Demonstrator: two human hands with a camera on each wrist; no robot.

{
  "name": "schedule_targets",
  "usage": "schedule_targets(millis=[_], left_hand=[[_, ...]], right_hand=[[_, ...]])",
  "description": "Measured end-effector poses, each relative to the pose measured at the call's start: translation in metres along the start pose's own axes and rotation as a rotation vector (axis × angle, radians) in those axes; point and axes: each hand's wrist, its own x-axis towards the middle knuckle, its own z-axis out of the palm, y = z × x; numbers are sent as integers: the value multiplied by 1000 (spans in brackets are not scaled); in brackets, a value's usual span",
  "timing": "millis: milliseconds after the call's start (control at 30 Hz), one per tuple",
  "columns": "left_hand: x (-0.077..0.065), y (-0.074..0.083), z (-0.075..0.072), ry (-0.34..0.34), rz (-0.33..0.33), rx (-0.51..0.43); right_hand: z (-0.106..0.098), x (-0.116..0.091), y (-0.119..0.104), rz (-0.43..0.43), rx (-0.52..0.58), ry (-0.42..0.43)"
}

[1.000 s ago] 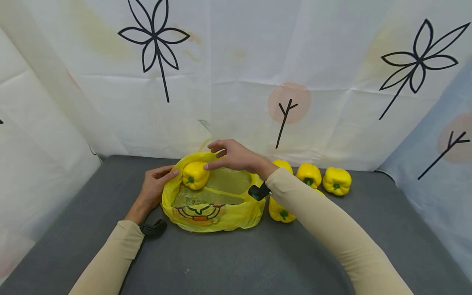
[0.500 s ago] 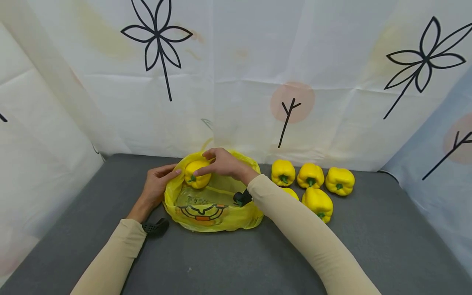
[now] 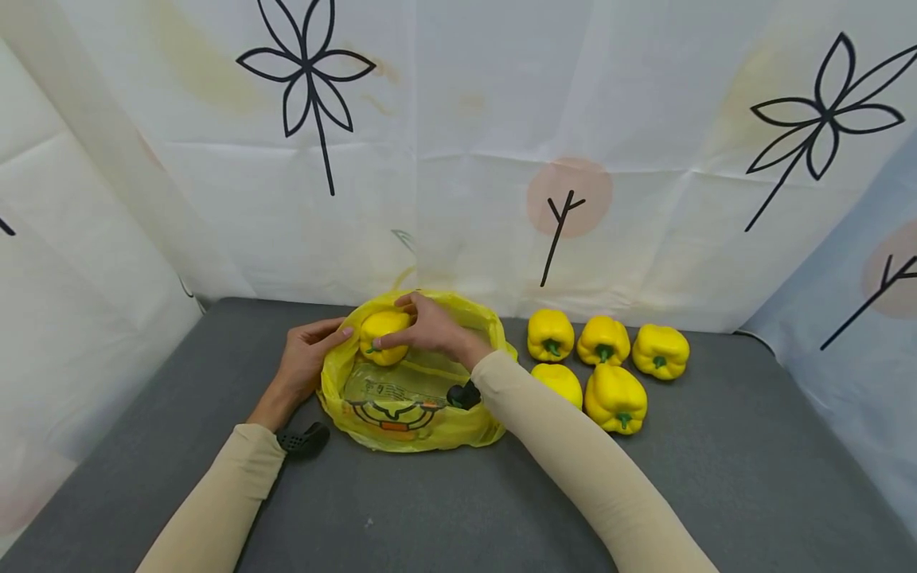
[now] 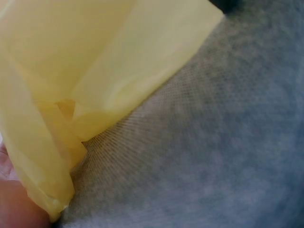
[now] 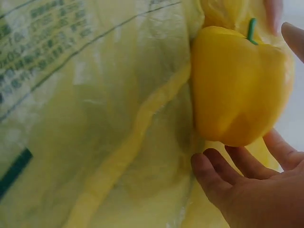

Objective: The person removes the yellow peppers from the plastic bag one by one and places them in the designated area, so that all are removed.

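Observation:
A yellow plastic bag [image 3: 466, 430] stands with its mouth wide on the grey table, a cartoon print on its front. My left hand [image 3: 304, 360] holds the bag's left rim between thumb and fingers; the left wrist view shows mostly bag film [image 4: 114, 61] and a bit of that hand. Inside, against the left wall, sits a yellow bell pepper [image 3: 380, 324] with a green stem. My right hand [image 3: 432, 328] reaches in and spans this pepper, thumb near the stem, fingers behind. In the right wrist view, its fingers [image 5: 247, 162] curl around the underside of the pepper [image 5: 240, 90].
To the right of the bag, several more yellow bell peppers [image 3: 603, 341] lie in two rows. One in the front row [image 3: 559, 383] is partly behind my right sleeve. A white patterned cloth [image 3: 473, 199] hangs along the table's back edge.
My right hand has lowered and moved left, from hovering at the pepper with spread fingers to round it. The left hand keeps its hold on the rim. The pepper has barely moved.

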Motion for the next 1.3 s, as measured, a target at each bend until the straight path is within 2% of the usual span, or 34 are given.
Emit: schedule_targets(millis=[233, 500, 800, 1100, 1300], left_hand=[[0, 0, 1, -2, 2, 8], [2, 0, 2, 3, 5, 15], [2, -1, 1, 15, 8, 29], [1, -3, -1, 13, 16, 15], [0, -3, -2, 20, 8, 34]], right_hand=[[8, 4, 3, 1, 7, 26], [6, 0, 2, 4, -31, 31], [-2, -17, -9, -39, -60, -10], [-17, -39, -25, -107, -7, -29], [-32, -55, -29, -160, 3, -11]])
